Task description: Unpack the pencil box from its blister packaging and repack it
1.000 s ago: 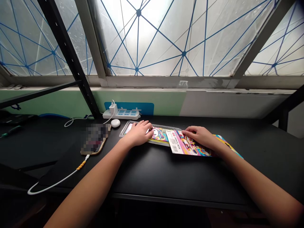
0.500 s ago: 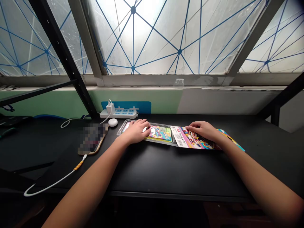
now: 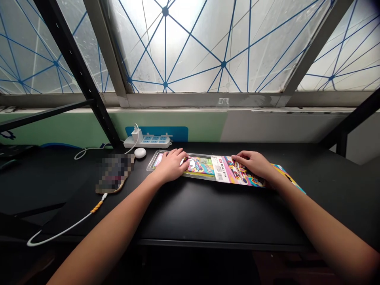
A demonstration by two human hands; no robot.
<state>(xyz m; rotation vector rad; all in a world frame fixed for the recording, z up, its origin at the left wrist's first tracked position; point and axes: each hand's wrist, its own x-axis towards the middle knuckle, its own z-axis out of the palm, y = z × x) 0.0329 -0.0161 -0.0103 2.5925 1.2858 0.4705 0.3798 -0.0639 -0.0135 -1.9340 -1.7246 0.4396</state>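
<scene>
A clear plastic tray (image 3: 152,162) lies on the black desk, with a colourful cartoon-printed pack (image 3: 204,167) inside it. Over its left part, my left hand (image 3: 173,164) has its fingers curled down on the tray; a small dark and gold bit shows at the fingertips, too small to name. A bright printed card sleeve (image 3: 230,170) marked PENCIL BOX overlaps the tray's right end. My right hand (image 3: 253,163) grips the sleeve's upper edge from above, fingers together, thumb side hidden. The sleeve's far right corner sticks out past my wrist.
Left of the tray are a white rounded case (image 3: 140,153) and a blurred-out phone (image 3: 114,174) on a white charging cable (image 3: 67,229). A power strip (image 3: 156,141) with a plugged-in charger stands by the wall. Black metal posts (image 3: 80,75) rise beside the desk.
The card sleeve has slid slightly left and turned a little, its left edge covering more of the tray. Both hands stay in nearly the same places.
</scene>
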